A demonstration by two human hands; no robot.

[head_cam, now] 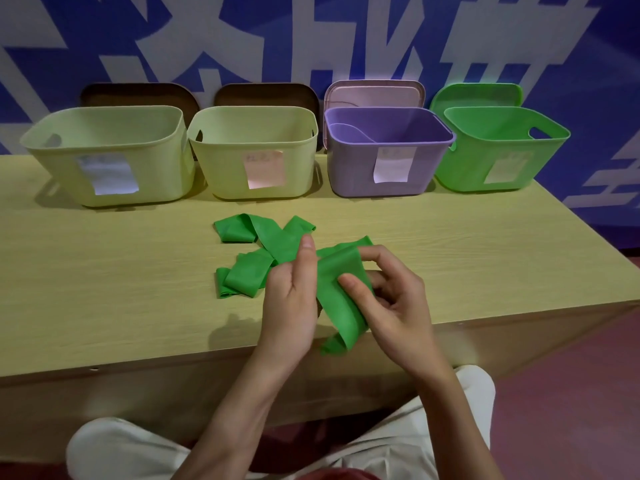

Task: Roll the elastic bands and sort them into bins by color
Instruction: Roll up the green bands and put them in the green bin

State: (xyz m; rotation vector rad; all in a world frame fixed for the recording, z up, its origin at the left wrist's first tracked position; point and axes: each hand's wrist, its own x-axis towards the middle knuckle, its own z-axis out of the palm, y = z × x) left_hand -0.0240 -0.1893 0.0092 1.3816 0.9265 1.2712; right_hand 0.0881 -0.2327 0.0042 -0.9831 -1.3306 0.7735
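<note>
Centre frame, the green band (277, 249) lies crumpled on the counter (104, 289). Left hand (291, 303) and right hand (391, 299) each keep a clamped grip on its near end, apparently to begin rolling. Green bin (498, 150), upper right, awaits.

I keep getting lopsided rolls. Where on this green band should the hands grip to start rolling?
Probably the free end of the green band hanging over the table edge. Pinch both its edges from the near side, right hand and left hand: it hangs flat there, while the far part lies tangled.
</note>
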